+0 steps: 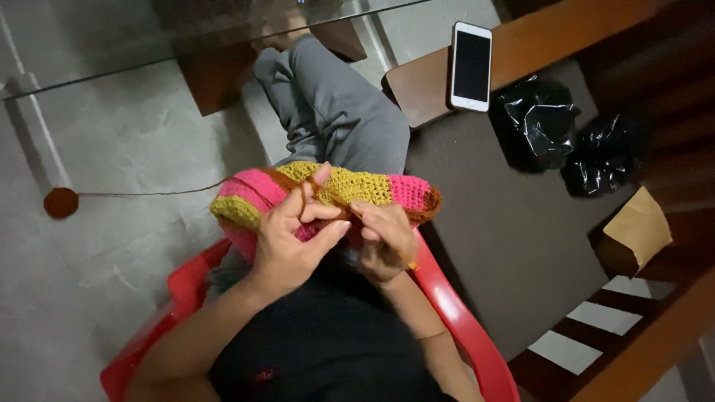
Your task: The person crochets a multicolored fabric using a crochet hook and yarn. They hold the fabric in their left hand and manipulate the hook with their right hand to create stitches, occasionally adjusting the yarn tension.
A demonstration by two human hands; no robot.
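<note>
My left hand [287, 242] pinches the pink and olive crochet piece [335, 190], with the fingers curled and the brown yarn [149, 193] running over them. My right hand [386, 240] is closed on a hook [408, 263]; only its yellowish end shows, and it works at the brown edge of the piece. The piece lies over my lap, above the red chair [462, 320]. The yarn goes left to a brown ball [60, 202] on the floor. I judge a stitch is in the making; the next move needs steady yarn tension and a clean pull through the loop. A phone [471, 66] lies on the wooden surface [417, 89].
</note>
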